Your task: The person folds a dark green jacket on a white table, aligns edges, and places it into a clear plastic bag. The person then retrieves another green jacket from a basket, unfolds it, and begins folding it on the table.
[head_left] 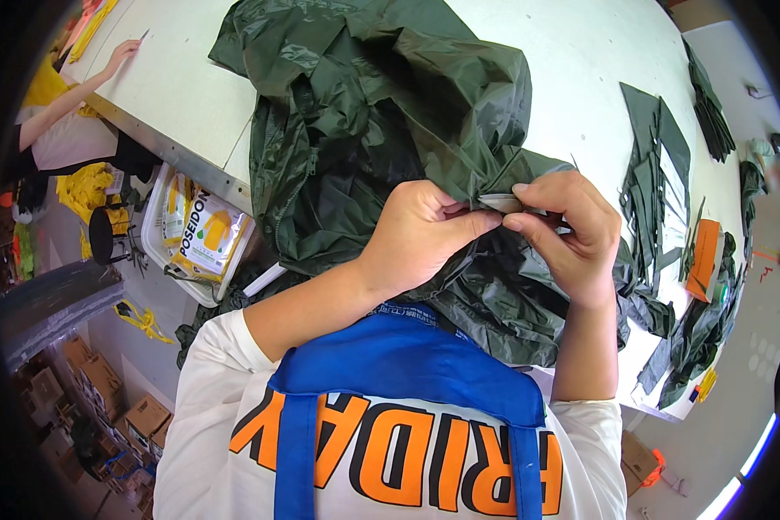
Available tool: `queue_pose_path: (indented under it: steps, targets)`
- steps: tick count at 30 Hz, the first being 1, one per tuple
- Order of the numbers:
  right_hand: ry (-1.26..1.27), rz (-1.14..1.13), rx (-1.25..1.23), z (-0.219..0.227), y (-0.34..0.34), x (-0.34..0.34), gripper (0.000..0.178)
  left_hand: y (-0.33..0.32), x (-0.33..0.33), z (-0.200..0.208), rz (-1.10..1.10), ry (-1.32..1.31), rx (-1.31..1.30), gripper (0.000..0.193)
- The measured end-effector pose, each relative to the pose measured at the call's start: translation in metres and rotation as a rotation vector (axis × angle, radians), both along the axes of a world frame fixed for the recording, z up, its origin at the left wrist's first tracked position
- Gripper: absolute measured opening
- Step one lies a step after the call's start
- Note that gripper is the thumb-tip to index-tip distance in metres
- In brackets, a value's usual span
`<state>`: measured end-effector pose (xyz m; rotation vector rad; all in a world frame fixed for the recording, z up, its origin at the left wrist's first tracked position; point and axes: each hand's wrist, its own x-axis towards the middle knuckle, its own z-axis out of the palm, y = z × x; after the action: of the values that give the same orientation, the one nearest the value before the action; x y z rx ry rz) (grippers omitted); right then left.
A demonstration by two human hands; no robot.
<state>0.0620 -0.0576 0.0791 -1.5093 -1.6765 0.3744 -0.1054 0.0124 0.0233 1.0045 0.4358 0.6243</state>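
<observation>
A large, crumpled dark green garment (321,130) of shiny waterproof-looking fabric lies bunched on the white table and spills toward my body. Pinched together at the fabric's near edge, the thumb and fingers of my left hand (420,234) grip it. Close beside its fingertips, my right hand (572,225) is closed around small silvery thread snips (500,202). A thin dark point sticks up behind the right knuckles. The snips' exact contact with the fabric is hidden by fingers and folds.
On the white table (581,52), flat green fabric pieces (650,173) lie to the right, near an orange piece (704,260). Below the table's left edge stands a white bin (160,230) with yellow packages (212,238). Another person's hand (123,54) rests at the far left.
</observation>
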Motion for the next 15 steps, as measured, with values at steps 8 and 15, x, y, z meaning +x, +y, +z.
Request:
queue_pose_path:
  steps: [8, 15]
  targets:
    - [-0.064, -0.028, 0.038, 0.0028, -0.0026, -0.0025, 0.027, -0.0014, -0.0005, -0.0008, -0.014, -0.048, -0.03, 0.021]
    - [-0.13, -0.031, 0.078, 0.0003, -0.0014, -0.0057, 0.025, -0.0003, -0.0022, 0.0004, -0.06, -0.002, -0.012, 0.025]
